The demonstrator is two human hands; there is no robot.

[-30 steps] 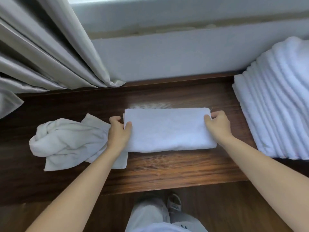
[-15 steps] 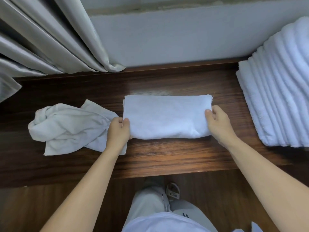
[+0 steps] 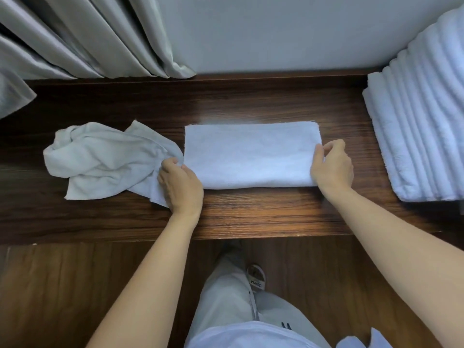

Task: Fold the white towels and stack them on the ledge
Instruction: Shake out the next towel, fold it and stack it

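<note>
A white towel (image 3: 252, 154), folded into a flat rectangle, lies in the middle of the dark wooden ledge (image 3: 251, 214). My left hand (image 3: 182, 185) grips its near left corner, fingers curled on the edge. My right hand (image 3: 331, 167) pinches the right edge near its front corner. A crumpled, unfolded white towel (image 3: 105, 158) lies to the left, partly under my left hand. A tall stack of folded white towels (image 3: 421, 131) stands at the right end of the ledge.
Grey curtains (image 3: 82, 38) hang down onto the ledge's back left. A pale wall (image 3: 276, 31) runs behind. Below the ledge's front edge are the wooden floor, my light trousers and a sandal (image 3: 256, 276).
Both hands have slid from the towel's side edges toward its near corners. The camera tilted down, so the ledge and towels sit higher in view.
</note>
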